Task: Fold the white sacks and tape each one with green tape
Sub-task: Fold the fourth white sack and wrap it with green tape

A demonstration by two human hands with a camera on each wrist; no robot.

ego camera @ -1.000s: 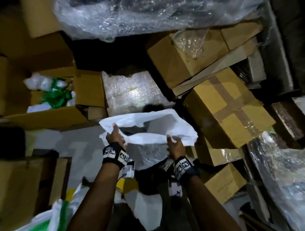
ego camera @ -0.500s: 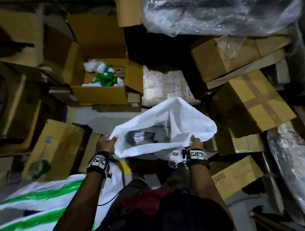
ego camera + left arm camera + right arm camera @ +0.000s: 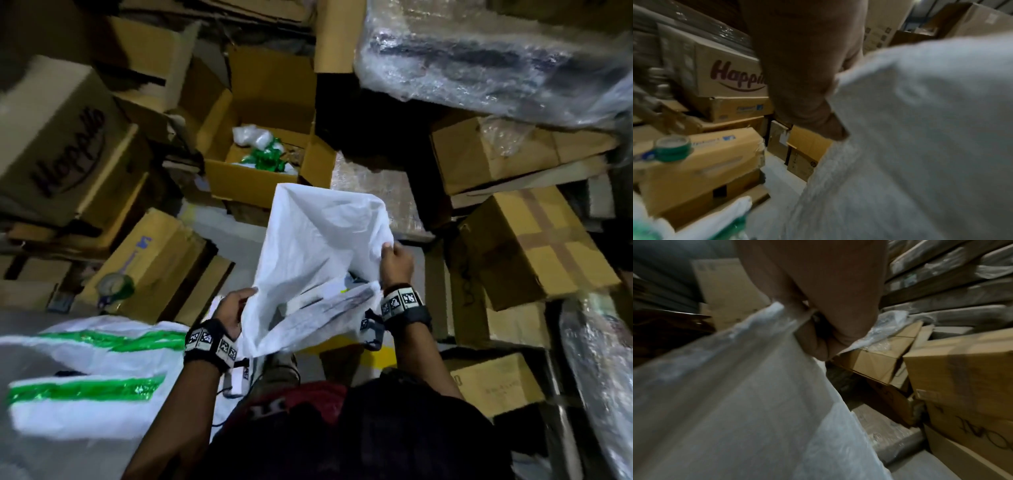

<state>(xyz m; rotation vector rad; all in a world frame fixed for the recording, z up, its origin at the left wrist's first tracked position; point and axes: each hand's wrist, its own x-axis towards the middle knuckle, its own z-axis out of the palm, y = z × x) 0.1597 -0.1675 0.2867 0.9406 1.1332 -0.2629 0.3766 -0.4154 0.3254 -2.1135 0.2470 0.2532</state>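
Room: a dim storeroom as I see it from the head view, grey floor hemmed in by stacked cardboard cartons and bubble-wrapped bundles.

Item 1: white sack, held up in the air between my two hands, its mouth gaping toward me, with some blurred things showing through the opening.

Item 2: left hand, fingers curled on the sack's near-left edge; the left wrist view shows the thumb pressed onto the cloth.

Item 3: right hand, fist clamped on the sack's right edge, further from me than the left hand; the right wrist view shows the cloth bunched in the fingers.

Item 4: roll of green tape, on a carton left of my left hand, well apart from it.

Item 5: folded sacks with green tape bands, lying low to the left of my left forearm.

Item 6: open box beyond the sack, holding white and green wads.

Change since half a second ago: the sack stands taller and narrower, my right hand has risen and moved away from me, and the view has swung so that the taped sacks show more fully.
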